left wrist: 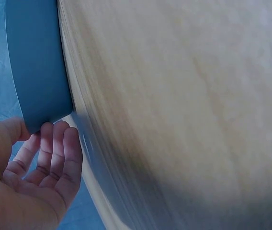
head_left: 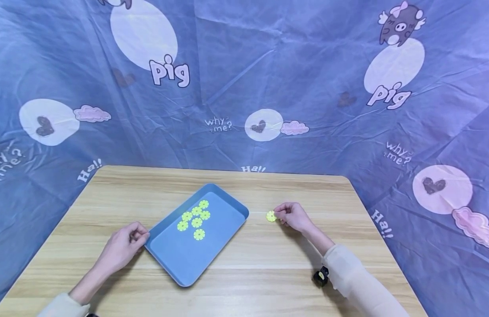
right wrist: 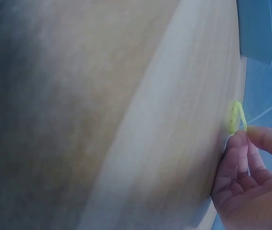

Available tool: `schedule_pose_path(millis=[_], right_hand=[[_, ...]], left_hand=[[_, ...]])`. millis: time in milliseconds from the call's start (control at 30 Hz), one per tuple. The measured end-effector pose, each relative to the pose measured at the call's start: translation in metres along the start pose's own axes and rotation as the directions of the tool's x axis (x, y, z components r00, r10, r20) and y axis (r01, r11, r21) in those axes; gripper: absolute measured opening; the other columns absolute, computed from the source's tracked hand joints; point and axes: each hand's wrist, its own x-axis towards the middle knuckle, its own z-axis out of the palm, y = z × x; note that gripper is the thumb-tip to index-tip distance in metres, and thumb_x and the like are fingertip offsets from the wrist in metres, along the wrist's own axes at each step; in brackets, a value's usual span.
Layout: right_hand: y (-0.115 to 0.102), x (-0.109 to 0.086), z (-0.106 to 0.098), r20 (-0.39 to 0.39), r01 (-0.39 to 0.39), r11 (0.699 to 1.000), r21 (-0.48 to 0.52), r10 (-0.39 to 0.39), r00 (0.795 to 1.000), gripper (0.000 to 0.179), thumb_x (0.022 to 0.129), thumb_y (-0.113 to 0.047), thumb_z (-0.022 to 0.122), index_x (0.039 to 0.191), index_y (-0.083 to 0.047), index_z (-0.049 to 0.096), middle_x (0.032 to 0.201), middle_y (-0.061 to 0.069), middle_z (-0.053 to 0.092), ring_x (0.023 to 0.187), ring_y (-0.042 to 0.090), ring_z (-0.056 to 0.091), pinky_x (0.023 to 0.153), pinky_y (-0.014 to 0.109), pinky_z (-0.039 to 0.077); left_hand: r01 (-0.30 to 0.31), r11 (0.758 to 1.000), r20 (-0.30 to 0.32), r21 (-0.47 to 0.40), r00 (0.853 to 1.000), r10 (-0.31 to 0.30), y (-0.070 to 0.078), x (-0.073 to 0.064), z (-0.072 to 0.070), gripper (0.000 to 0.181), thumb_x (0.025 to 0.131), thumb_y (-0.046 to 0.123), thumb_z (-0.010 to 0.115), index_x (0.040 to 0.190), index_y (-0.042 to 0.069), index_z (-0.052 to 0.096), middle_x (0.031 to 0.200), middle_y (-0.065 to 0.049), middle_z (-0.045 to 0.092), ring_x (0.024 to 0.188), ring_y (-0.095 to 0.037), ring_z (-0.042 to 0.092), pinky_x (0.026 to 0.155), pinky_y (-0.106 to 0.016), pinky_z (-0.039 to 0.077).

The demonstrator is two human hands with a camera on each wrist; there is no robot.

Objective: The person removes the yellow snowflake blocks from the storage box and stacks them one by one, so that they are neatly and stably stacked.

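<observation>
A blue rectangular tray (head_left: 220, 251) lies at an angle on the table, with several yellow-green notched discs (head_left: 196, 223) flat inside it. At the tray's near left corner, my left hand (head_left: 123, 244) pinches the wall between thumb and fingers; the left wrist view shows the thumb (left wrist: 17, 129) on one side of the tray wall (left wrist: 38, 62). To the right of the tray, my right hand (head_left: 295, 216) pinches the edge of another yellow-green notched disc (head_left: 271, 216). In the right wrist view that disc (right wrist: 242, 115) is tilted up between thumb and fingertips, close to the tabletop.
The wooden table (head_left: 268, 286) extends around the tray on every side. Behind it and at both sides hangs a blue printed cloth (head_left: 236, 88). A black wrist device (head_left: 321, 276) sits at the right sleeve cuff (head_left: 343, 264).
</observation>
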Motion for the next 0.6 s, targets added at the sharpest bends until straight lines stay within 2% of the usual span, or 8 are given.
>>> schedule_pose_path(millis=[300, 600], right_hand=[[-0.0012, 0.0007, 0.0026, -0.034, -0.013, 0.999, -0.051, 0.011, 0.999, 0.019, 0.097, -0.002, 0.069, 0.111, 0.011, 0.068, 0.073, 0.000, 0.063, 0.063, 0.011, 0.055, 0.054, 0.021, 0.047], [-0.0006, 0.0006, 0.0055, -0.056, 0.016, 0.993, -0.119, -0.023, 0.998, 0.014, 0.097, -0.002, 0.069, 0.106, 0.009, 0.071, 0.074, 0.001, 0.065, 0.060, 0.009, 0.054, 0.053, 0.019, 0.045]], left_hand=[[-0.006, 1.000, -0.007, 0.009, 1.000, 0.006, 0.0012, -0.0012, -0.0017, 0.005, 0.096, 0.012, 0.073, 0.096, 0.008, 0.070, 0.081, 0.002, 0.068, 0.069, 0.004, 0.052, 0.065, -0.022, 0.046], [-0.001, 1.000, 0.007, 0.009, 1.000, 0.001, 0.0012, -0.0002, -0.0030, 0.005, 0.098, 0.013, 0.072, 0.097, 0.008, 0.071, 0.082, 0.003, 0.069, 0.069, 0.004, 0.052, 0.064, -0.022, 0.045]])
